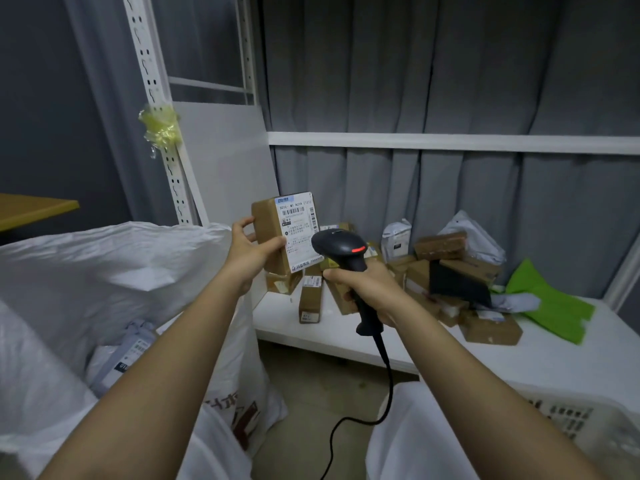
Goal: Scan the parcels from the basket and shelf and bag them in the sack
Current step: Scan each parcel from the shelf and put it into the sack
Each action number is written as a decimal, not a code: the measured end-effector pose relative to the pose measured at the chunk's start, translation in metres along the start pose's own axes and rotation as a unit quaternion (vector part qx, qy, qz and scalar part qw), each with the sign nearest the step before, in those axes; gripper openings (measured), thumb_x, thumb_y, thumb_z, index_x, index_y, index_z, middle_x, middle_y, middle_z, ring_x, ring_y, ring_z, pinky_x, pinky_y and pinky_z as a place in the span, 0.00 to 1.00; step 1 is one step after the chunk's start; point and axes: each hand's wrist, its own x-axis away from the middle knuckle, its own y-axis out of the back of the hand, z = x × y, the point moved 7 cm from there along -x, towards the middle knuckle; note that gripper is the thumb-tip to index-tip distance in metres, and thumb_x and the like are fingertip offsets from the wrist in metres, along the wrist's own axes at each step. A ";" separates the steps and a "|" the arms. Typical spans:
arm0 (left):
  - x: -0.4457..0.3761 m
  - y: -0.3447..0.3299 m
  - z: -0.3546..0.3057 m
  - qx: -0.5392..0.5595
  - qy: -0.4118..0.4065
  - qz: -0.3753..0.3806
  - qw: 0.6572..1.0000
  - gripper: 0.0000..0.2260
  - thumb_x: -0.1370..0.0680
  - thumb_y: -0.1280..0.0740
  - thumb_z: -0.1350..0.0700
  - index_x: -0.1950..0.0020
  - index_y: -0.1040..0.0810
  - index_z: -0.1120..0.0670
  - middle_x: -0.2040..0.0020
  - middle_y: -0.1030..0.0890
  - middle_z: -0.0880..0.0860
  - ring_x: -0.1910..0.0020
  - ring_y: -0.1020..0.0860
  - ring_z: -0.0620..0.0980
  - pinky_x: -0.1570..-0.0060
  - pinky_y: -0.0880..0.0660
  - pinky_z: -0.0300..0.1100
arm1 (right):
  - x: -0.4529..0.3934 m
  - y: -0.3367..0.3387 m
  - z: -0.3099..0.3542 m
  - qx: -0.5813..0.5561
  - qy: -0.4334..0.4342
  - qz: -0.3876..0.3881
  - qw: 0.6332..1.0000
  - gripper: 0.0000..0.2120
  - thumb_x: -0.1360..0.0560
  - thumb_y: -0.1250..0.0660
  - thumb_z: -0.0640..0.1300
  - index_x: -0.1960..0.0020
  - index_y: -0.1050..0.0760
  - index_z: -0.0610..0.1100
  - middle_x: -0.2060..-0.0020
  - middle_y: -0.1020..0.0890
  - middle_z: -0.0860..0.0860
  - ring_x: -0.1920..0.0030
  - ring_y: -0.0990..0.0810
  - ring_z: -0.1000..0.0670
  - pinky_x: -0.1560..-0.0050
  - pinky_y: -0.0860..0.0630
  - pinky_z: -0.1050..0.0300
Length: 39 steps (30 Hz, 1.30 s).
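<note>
My left hand [250, 253] holds a small brown cardboard parcel [273, 223] upright, its white shipping label turned toward me. My right hand [363, 289] grips a black barcode scanner [341, 245] by the handle, its head with a red light just right of the label's lower corner. A large white sack [104, 271] stands open at the left with grey parcels [128, 351] lying inside. On the white shelf [346, 337] behind lies a heap of parcels [446, 268]: brown boxes, white mailers and a green bag [550, 306]. The white basket [568, 417] shows at the bottom right.
The scanner's black cable [384, 382] hangs down to the floor between my arms. White shelf uprights [162, 140] rise at the left, one wrapped in yellow tape. Grey curtains hang behind the shelf. A wooden tabletop corner [34, 206] juts in at the far left.
</note>
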 end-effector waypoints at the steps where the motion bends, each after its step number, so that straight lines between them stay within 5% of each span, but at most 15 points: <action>1: 0.000 0.001 0.002 -0.001 0.000 0.000 1.000 0.33 0.27 0.26 0.58 0.28 0.41 0.48 0.33 0.26 0.56 0.40 0.24 0.55 0.42 0.24 0.53 | 0.001 -0.002 -0.001 -0.005 0.001 0.002 1.000 0.10 0.31 0.23 0.46 0.59 0.23 0.45 0.69 0.23 0.50 0.68 0.24 0.50 0.66 0.27 0.55; 18: 0.000 0.015 0.016 -0.004 -0.003 -0.014 1.000 0.33 0.28 0.25 0.56 0.30 0.40 0.45 0.32 0.27 0.55 0.37 0.25 0.55 0.39 0.25 0.56 | 0.003 -0.010 -0.003 -0.015 0.031 -0.002 0.999 0.10 0.30 0.25 0.45 0.63 0.24 0.43 0.75 0.26 0.50 0.73 0.28 0.49 0.70 0.29 0.56; 23: 0.025 0.052 0.002 0.150 -0.043 -0.085 0.984 0.26 0.24 0.30 0.59 0.31 0.38 0.48 0.38 0.22 0.52 0.41 0.21 0.49 0.45 0.21 0.47 | -0.003 -0.028 -0.011 -0.055 0.027 0.029 0.998 0.11 0.31 0.24 0.48 0.55 0.20 0.43 0.71 0.23 0.47 0.69 0.25 0.47 0.65 0.26 0.52; 27: 0.044 0.127 0.012 0.198 -0.057 -0.227 0.952 0.25 0.25 0.28 0.57 0.35 0.39 0.48 0.36 0.25 0.55 0.40 0.23 0.49 0.42 0.22 0.48 | -0.016 -0.062 -0.020 -0.087 -0.004 0.032 0.996 0.07 0.28 0.26 0.44 0.56 0.22 0.43 0.72 0.23 0.50 0.71 0.26 0.51 0.70 0.28 0.57; 30: 0.059 0.188 0.035 0.112 -0.038 -0.325 0.938 0.26 0.27 0.26 0.55 0.38 0.41 0.48 0.36 0.27 0.56 0.44 0.23 0.48 0.41 0.25 0.46 | -0.028 -0.088 -0.036 -0.113 -0.040 0.014 0.993 0.07 0.27 0.28 0.43 0.53 0.22 0.40 0.66 0.22 0.48 0.71 0.27 0.51 0.72 0.29 0.58; 33: 0.064 0.232 0.072 -0.037 0.039 -0.361 0.931 0.27 0.27 0.26 0.53 0.37 0.39 0.54 0.39 0.30 0.53 0.47 0.27 0.51 0.50 0.29 0.43 | -0.041 -0.113 -0.055 -0.120 -0.079 0.010 0.990 0.08 0.26 0.28 0.44 0.51 0.21 0.40 0.63 0.21 0.46 0.70 0.26 0.51 0.72 0.29 0.58; 36: 0.052 0.251 0.116 -0.171 0.139 -0.310 0.925 0.24 0.29 0.25 0.55 0.39 0.32 0.58 0.44 0.27 0.52 0.49 0.26 0.53 0.55 0.29 0.44 | -0.050 -0.123 -0.075 -0.123 -0.112 0.003 0.986 0.08 0.26 0.28 0.45 0.50 0.21 0.42 0.61 0.20 0.47 0.67 0.25 0.50 0.68 0.28 0.57; 39: 0.028 0.245 0.150 -0.239 0.165 -0.212 0.933 0.19 0.28 0.26 0.58 0.40 0.25 0.59 0.43 0.22 0.56 0.45 0.23 0.56 0.46 0.27 0.46 | -0.053 -0.120 -0.089 -0.110 -0.127 0.000 0.986 0.08 0.26 0.28 0.45 0.50 0.22 0.43 0.61 0.20 0.47 0.65 0.25 0.49 0.65 0.27 0.56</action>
